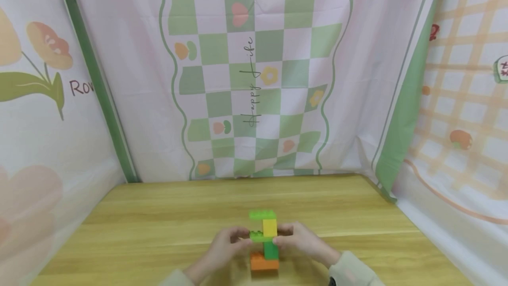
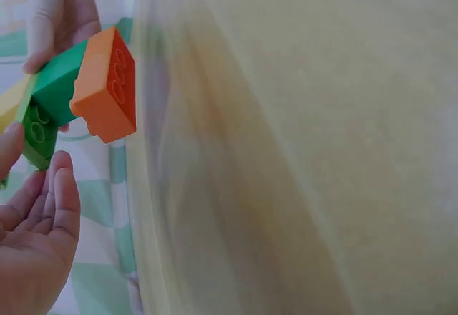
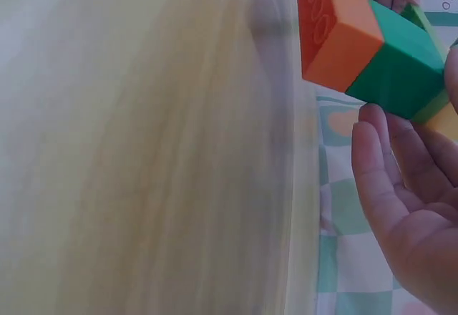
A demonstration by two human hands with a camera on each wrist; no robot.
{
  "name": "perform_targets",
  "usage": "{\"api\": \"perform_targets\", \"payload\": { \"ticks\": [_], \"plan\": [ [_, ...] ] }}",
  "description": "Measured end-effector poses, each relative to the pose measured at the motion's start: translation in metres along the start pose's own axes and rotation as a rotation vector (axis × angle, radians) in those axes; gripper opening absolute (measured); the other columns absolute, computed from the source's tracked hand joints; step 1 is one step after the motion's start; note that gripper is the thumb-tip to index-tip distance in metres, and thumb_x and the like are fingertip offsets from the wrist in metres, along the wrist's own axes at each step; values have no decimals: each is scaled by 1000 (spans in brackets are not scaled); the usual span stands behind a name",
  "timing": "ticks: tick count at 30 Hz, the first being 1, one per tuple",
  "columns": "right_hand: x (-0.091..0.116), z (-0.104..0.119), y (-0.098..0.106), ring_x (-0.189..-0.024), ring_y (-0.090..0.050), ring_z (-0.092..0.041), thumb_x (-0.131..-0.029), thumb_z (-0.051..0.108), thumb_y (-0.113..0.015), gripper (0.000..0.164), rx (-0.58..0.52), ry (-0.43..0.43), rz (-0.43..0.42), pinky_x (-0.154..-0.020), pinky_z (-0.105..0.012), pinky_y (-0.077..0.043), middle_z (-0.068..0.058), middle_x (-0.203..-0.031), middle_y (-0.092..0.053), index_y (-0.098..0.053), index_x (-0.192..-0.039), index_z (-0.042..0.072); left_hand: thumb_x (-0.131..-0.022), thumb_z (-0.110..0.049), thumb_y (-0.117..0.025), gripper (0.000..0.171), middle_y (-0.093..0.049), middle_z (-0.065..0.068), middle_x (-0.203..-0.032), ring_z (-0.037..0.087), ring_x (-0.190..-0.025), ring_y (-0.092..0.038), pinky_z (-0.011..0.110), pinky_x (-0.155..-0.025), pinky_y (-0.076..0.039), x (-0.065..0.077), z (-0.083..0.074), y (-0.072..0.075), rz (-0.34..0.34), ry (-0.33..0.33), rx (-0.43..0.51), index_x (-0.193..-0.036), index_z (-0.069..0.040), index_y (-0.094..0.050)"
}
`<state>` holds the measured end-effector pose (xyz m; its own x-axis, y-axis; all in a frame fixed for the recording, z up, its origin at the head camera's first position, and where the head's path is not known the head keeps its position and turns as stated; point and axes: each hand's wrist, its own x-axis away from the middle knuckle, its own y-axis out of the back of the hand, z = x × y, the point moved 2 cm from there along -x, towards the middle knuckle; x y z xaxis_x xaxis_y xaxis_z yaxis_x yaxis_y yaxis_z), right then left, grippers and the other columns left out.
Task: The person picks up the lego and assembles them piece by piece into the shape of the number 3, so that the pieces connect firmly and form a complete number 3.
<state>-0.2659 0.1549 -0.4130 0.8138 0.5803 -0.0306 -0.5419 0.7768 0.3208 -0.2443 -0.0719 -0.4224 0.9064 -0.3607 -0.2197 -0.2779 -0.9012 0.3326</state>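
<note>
A tower of toy building bricks is held up between my two hands, with the hollow underside of its orange brick (image 1: 264, 261) showing in both wrist views. On the orange one sits a dark green brick (image 1: 271, 250), then a light green plate (image 1: 257, 236) that juts out to the left. Above that come a yellow brick (image 1: 270, 227) and a second light green plate (image 1: 262, 214) at the top. My left hand (image 1: 228, 244) pinches the jutting end of the lower plate between thumb and fingers. My right hand (image 1: 299, 239) grips the tower's right side around the lower plate and yellow brick.
The wooden table (image 1: 158, 215) stretches beneath and beyond the hands. A checkered curtain (image 1: 254, 78) hangs behind its far edge, and printed cloths (image 1: 35, 144) close off both sides.
</note>
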Motion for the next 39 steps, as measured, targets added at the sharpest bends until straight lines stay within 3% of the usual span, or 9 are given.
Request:
{"api": "perform_targets", "payload": {
  "ticks": [6,14,20,28,34,39],
  "plan": [
    [-11,2,2,-84,-62,-24,-90,22,-61,53,-84,-38,-50,-77,-41,-50,-16,-101,-64,-46,-124,-14,-90,-19,-60,35,-64,17,-96,27,-81,-62,31,-70,-52,-9,4,6,10,35,51,-110,10,-57],
    [-22,1,4,-83,-62,-29,-94,26,-53,51,-66,-46,-73,-80,-43,-49,-18,-101,-64,-45,-124,-15,-90,-24,-60,38,-63,20,-97,24,-77,-62,37,-71,-52,-24,10,11,-14,142,80,-109,8,-59],
    [-32,-1,3,-85,-62,-30,-96,22,-50,42,-60,-69,-53,-79,-43,-49,-16,-99,-64,-51,-118,-14,-90,-25,-59,40,-63,19,-98,26,-79,-63,36,-72,-52,-32,12,14,-29,193,56,-109,11,-59],
    [-43,-7,4,-84,-63,-28,-94,23,-53,48,-38,-135,-80,-74,-39,-52,-18,-97,-64,-47,-121,-17,-90,-25,-60,37,-65,17,-95,27,-77,-64,37,-70,-52,-38,21,14,-44,207,-8,-100,10,-65],
    [-47,-12,2,-78,-64,-28,-93,20,-55,44,-33,-170,-104,-69,-41,-52,-16,-89,-66,-51,-118,-16,-90,-22,-60,32,-65,11,-82,19,-72,-61,35,-67,-52,-39,27,13,-49,263,-11,-85,9,-67],
    [-50,-15,1,-74,-64,-25,-93,18,-55,38,-32,-195,-93,-67,-41,-53,-16,-88,-66,-56,-113,-14,-90,-16,-59,28,-64,8,-77,14,-66,-59,30,-64,-53,-42,36,10,-47,288,20,-86,10,-67]
  ]
}}
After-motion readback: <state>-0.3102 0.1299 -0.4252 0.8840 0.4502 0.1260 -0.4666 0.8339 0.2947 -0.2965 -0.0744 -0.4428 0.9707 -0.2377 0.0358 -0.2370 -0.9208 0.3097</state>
